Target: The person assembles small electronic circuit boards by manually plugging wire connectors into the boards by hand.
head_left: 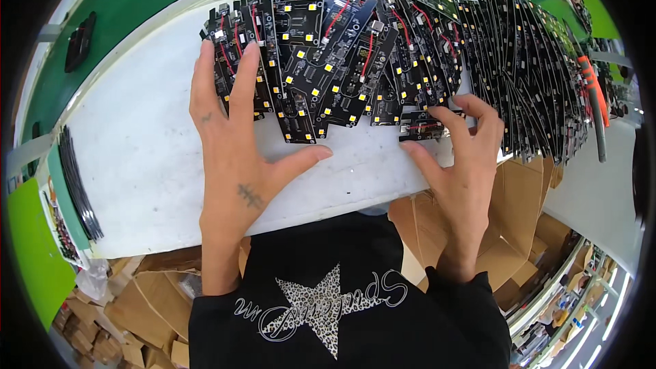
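Note:
A heap of black circuit boards (304, 72) with yellow-white LEDs and short red wires lies on the white tabletop. My left hand (236, 133) is open at the heap's left end, its fingers spread. The index and middle fingertips rest over the leftmost boards, while the thumb points right, apart from the boards. At the heap's near right corner, my right hand (465, 143) curls round a single circuit board (421, 127) lying crosswise. Its thumb is at the near edge and a bent finger at the far edge; part of the board is hidden under the fingers.
Right of the heap, many more boards stand in a dense row (526, 75). An orange-handled tool (593, 89) lies beyond them. Black strips (78, 184) sit at the table's left end, and a dark device (80, 42) on the green surface. Cardboard boxes (509, 212) stand below the near edge.

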Demonstrator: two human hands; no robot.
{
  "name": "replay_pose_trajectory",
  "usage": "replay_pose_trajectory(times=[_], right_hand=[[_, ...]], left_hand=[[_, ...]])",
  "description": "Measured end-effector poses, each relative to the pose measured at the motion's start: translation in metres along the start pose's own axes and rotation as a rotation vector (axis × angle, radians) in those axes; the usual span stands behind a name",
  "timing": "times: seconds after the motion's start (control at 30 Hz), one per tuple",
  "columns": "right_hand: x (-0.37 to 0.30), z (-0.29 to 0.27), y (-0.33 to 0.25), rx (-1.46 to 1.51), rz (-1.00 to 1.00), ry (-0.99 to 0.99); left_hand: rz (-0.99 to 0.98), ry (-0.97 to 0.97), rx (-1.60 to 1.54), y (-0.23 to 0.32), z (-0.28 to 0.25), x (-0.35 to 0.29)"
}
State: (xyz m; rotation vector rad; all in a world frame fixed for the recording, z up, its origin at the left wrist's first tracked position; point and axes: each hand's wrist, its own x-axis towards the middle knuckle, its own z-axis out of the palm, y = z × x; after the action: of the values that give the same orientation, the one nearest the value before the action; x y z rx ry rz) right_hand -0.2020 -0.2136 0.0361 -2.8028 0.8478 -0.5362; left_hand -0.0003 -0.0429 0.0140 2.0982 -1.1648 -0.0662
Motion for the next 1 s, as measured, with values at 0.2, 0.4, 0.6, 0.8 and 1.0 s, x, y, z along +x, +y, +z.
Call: replay_pose_trajectory(times=[0.2,0.4,0.6,0.8,1.0], right_hand=[[0.001,-0.007,0.007,0.027,-0.126,-0.055],[-0.002,-0.009,-0.015,0.297,-0.067,0.112],[-0.013,0.014,-0.073,1.456,0.260,0.097],[-0.010,0.032,-0.077,1.123,-0.049,-0.070],[-0.010,0.036,-0.055,0.504,0.036,-0.003]], left_hand=[[0.036,0.073,-0.023,0.000,-0.002,-0.001],[0.140,0.176,-0.011,0.004,-0.011,-0.003],[0.291,0.176,-0.015,0.040,-0.002,-0.036],[0.109,0.115,-0.106,0.012,-0.015,-0.060],[-0.026,0.178,-0.141,-0.006,-0.020,-0.074]])
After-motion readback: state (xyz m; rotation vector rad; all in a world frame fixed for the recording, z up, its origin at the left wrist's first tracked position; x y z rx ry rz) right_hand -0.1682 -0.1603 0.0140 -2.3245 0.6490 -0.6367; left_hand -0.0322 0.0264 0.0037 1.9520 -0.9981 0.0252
